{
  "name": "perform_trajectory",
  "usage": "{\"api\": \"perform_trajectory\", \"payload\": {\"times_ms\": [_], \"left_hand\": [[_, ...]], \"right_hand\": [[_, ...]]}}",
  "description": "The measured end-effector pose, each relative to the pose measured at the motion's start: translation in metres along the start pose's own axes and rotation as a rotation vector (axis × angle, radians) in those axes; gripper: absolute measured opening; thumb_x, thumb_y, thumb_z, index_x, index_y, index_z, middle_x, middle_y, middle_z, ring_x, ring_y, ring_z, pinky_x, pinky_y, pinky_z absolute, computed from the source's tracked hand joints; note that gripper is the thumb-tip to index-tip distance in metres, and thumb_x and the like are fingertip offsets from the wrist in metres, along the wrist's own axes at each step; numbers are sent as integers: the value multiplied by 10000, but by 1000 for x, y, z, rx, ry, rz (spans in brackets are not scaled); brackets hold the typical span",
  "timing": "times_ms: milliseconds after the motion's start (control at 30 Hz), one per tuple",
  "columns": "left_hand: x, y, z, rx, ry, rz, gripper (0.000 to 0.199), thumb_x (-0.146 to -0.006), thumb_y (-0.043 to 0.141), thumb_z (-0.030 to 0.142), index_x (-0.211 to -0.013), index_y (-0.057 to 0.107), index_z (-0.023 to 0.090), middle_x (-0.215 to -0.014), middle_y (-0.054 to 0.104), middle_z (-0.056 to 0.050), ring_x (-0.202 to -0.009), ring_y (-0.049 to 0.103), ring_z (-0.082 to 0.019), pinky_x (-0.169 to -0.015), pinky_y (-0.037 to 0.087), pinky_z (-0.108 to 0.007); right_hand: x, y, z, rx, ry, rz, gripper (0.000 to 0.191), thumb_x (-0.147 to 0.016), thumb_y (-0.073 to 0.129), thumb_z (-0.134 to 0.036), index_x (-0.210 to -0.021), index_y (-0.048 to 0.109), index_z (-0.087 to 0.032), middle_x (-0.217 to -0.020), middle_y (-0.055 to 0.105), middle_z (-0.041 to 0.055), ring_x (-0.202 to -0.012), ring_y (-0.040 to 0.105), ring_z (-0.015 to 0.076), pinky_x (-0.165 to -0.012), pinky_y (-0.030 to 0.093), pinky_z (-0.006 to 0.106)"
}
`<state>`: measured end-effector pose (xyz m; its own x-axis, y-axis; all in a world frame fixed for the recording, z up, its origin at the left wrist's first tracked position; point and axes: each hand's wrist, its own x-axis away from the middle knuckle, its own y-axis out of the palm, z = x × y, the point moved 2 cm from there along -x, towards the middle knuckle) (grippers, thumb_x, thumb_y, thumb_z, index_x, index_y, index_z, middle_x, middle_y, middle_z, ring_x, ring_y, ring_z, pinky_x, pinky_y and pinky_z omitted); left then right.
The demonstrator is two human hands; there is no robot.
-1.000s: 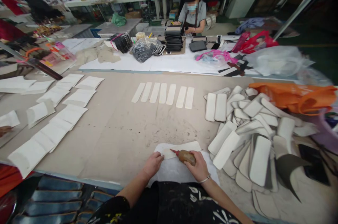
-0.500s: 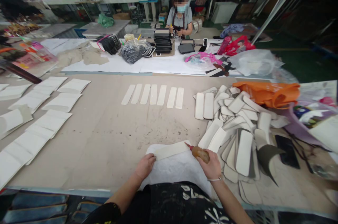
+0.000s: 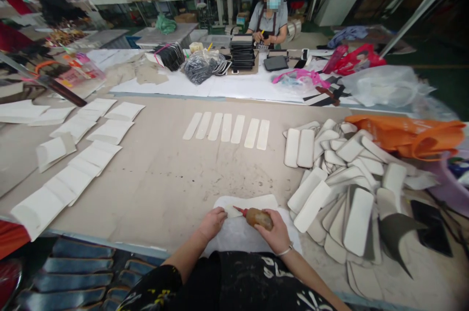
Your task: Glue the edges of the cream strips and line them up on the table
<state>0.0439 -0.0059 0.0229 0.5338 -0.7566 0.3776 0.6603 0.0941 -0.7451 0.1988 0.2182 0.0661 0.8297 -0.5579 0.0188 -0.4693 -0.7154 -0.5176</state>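
A squeeze bottle of brownish glue [image 3: 259, 219] with a red nozzle is gripped in my right hand [image 3: 276, 234]. Its tip points left, at the left part of a long off-white strip [image 3: 256, 200]. That strip lies on a white sheet [image 3: 238, 238] at the table's near edge. My left hand [image 3: 214, 223] has its fingers closed on the strip's left end. Farther up the table, several narrow cream pieces [image 3: 226, 128] lie in a row. To the right of my right hand is a heap of rounded white and grey pieces [image 3: 340, 169].
Folded white panels [image 3: 73, 174] cover the table's left side. At right are an orange bag [image 3: 406, 133], a dark phone [image 3: 430, 228] and a purple basin [image 3: 445, 184]. Across the table a masked person [image 3: 269, 20] works beside a stack of black pieces [image 3: 242, 52].
My right hand has moved the glue bottle leftward along the strip, its nozzle going from the right end to near my left hand. The view has shifted left.
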Motion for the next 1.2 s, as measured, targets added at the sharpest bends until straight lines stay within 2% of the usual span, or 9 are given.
{"api": "perform_trajectory", "payload": {"times_ms": [100, 200, 333, 600, 700, 800, 1033, 1133, 1200], "left_hand": [[0, 2, -2, -7, 14, 14, 267, -946, 433, 191, -1020, 689, 183, -1108, 647, -61, -997, 596, -181, -960, 478, -304], [-1, 4, -3, -21, 34, 43, 262, -955, 434, 179, -989, 693, 152, -1082, 651, -73, -997, 602, -189, -959, 472, -290], [-2, 6, -4, -29, 56, 60, 250, -967, 445, 194, -976, 691, 155, -1067, 651, -71, -993, 605, -179, -953, 472, -278], [-2, 8, -7, -19, 93, 92, 248, -974, 453, 218, -980, 697, 175, -1043, 654, -66, -976, 609, -176, -953, 483, -293], [-2, 4, -4, -30, 77, 55, 258, -970, 442, 208, -983, 698, 179, -1064, 649, -71, -980, 610, -174, -947, 484, -289], [-4, 0, 0, -62, 56, 9, 271, -969, 430, 202, -975, 699, 172, -1067, 637, -77, -968, 611, -173, -934, 479, -278], [-12, -5, 13, -217, -60, -88, 292, -966, 418, 193, -873, 691, 150, -1036, 625, -86, -930, 607, -173, -897, 459, -269], [-14, -6, 19, -249, -95, -100, 291, -964, 415, 184, -866, 687, 148, -1040, 626, -90, -945, 604, -176, -897, 448, -268], [-15, -6, 21, -261, -102, -104, 282, -961, 418, 173, -872, 684, 144, -1043, 627, -93, -961, 602, -178, -900, 442, -266]], "right_hand": [[-7, 16, -7, -7, -22, -41, 416, -645, 740, -322, -1015, 634, -166, -985, 667, 105, -939, 628, 289, -876, 531, 462], [-13, 23, -8, -3, -26, -76, 413, -638, 737, -298, -1012, 628, -165, -972, 656, 101, -930, 623, 281, -872, 530, 451], [-13, 24, -6, 7, -10, -98, 396, -635, 726, -287, -1005, 620, -196, -965, 650, 77, -920, 621, 268, -864, 531, 446], [7, 17, -6, 19, 9, -136, 385, -632, 703, -224, -1003, 607, -191, -962, 644, 71, -927, 616, 262, -868, 523, 435], [9, 5, -3, 48, 14, -112, 385, -646, 691, -222, -1018, 603, -182, -965, 634, 75, -937, 609, 265, -873, 521, 435], [10, -17, 8, 104, 31, -59, 380, -667, 687, -252, -1030, 604, -175, -978, 625, 88, -943, 603, 272, -877, 521, 440], [20, -75, 44, 280, 138, 164, 386, -714, 654, -388, -1045, 609, -195, -947, 625, 81, -917, 607, 275, -865, 527, 452], [24, -82, 47, 312, 160, 244, 412, -712, 660, -411, -1053, 615, -184, -952, 614, 94, -915, 602, 279, -860, 529, 460], [25, -77, 41, 278, 137, 253, 412, -717, 666, -383, -1071, 614, -180, -965, 614, 97, -928, 603, 279, -875, 526, 467]]}}
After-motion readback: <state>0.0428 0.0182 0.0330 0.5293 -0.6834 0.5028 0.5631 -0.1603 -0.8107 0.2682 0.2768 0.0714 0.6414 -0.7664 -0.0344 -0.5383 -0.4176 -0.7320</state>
